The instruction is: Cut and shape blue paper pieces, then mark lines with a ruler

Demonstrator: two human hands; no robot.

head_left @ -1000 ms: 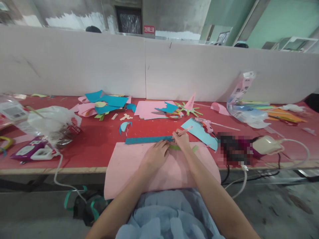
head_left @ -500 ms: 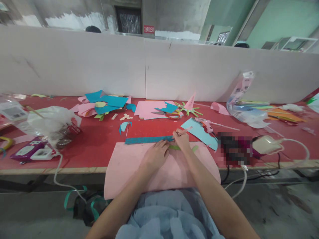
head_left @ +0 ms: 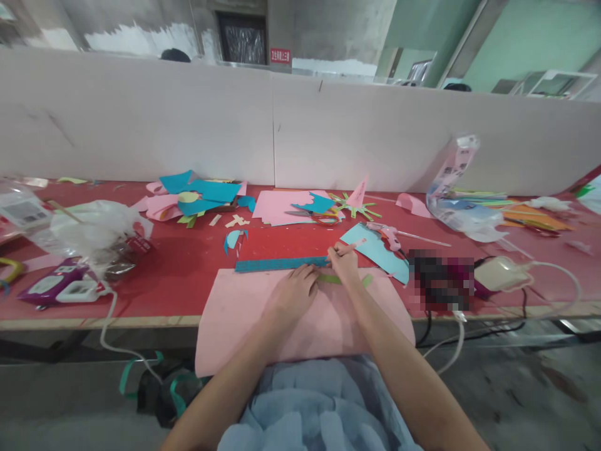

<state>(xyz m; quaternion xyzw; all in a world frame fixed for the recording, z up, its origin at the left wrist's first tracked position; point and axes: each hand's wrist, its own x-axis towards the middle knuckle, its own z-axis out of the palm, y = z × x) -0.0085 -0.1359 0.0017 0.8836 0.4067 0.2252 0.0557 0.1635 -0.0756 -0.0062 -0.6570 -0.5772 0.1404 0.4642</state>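
Observation:
A large pink paper sheet (head_left: 244, 319) lies on the table edge and hangs toward my lap. Along its far edge rests a teal ruler (head_left: 267, 265). My left hand (head_left: 297, 289) lies flat on the sheet, fingers stretched toward the ruler's near edge; whether the fingertips press on the ruler is unclear. Closed around a pink pencil (head_left: 353, 246), my right hand (head_left: 344, 264) is at the ruler's right end. The pencil's tip is hidden by the fingers. A green paper strip (head_left: 332, 279) lies under my right wrist and shows on both sides of it.
Scissors (head_left: 307, 215) and stacked pink paper (head_left: 272, 203) lie beyond the ruler. A pink glue gun (head_left: 390, 238) rests by a light blue sheet (head_left: 375, 250). Paper scraps (head_left: 201, 194), a plastic bag (head_left: 91, 228) and a purple-white device (head_left: 61, 285) are on the left.
My right hand and the pencil have shifted very slightly to the right along the ruler. My left hand and the sheet look the same.

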